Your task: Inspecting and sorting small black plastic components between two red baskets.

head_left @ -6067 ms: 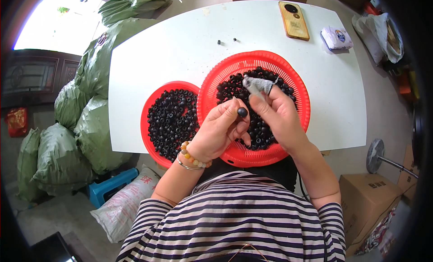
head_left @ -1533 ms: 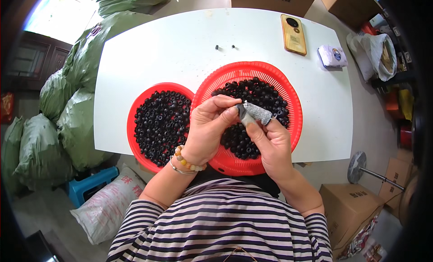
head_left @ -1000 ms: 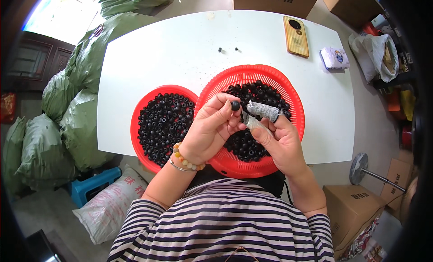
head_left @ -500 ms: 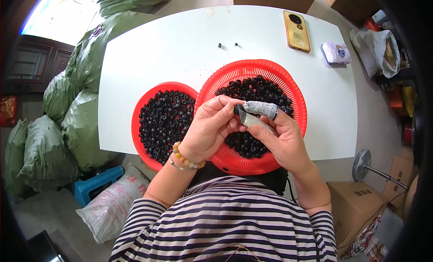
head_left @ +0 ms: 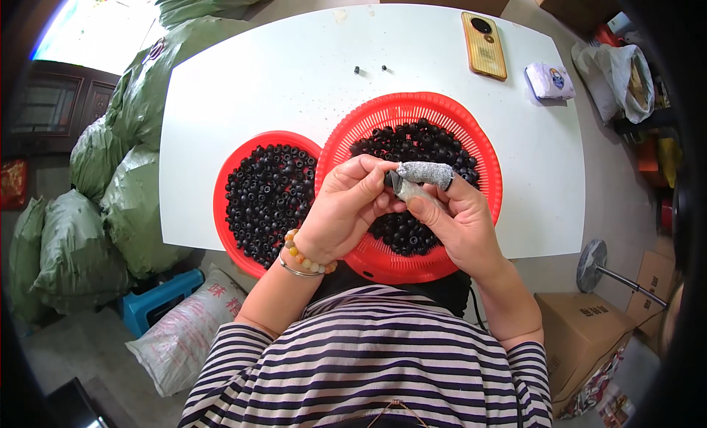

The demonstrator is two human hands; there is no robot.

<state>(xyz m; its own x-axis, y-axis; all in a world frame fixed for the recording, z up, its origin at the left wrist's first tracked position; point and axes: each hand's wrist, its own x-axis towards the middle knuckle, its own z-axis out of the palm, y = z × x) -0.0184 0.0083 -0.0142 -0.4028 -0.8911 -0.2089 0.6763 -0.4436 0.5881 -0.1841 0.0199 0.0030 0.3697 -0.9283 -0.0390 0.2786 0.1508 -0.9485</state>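
Note:
Over the near side of a red slotted basket (head_left: 491, 170), my two hands meet. My left hand (head_left: 342, 203), with a beaded bracelet and a metal bangle at the wrist, pinches a small black round part (head_left: 389, 179). Pressed against that part is a flat, pale, blade-like tool (head_left: 409, 192) gripped in my right hand (head_left: 470, 220); its exact kind is partly hidden by the fingers. A grey knitted finger sleeve (head_left: 425, 172) covers my right index finger. Beneath my hands, the basket holds many black round parts (head_left: 403, 233).
A smaller red basin (head_left: 220, 200) of hollow black parts stands left of the basket on the white table (head_left: 221, 97). Two loose black bits (head_left: 357, 69), a phone (head_left: 484, 49) and a tissue pack (head_left: 550, 82) lie farther back. Green sacks (head_left: 81, 244) and cartons (head_left: 582, 332) surround the table.
The whole view has shifted slightly. My hands keep nearly the same pose on the black part, with the blade-like tool turned a little.

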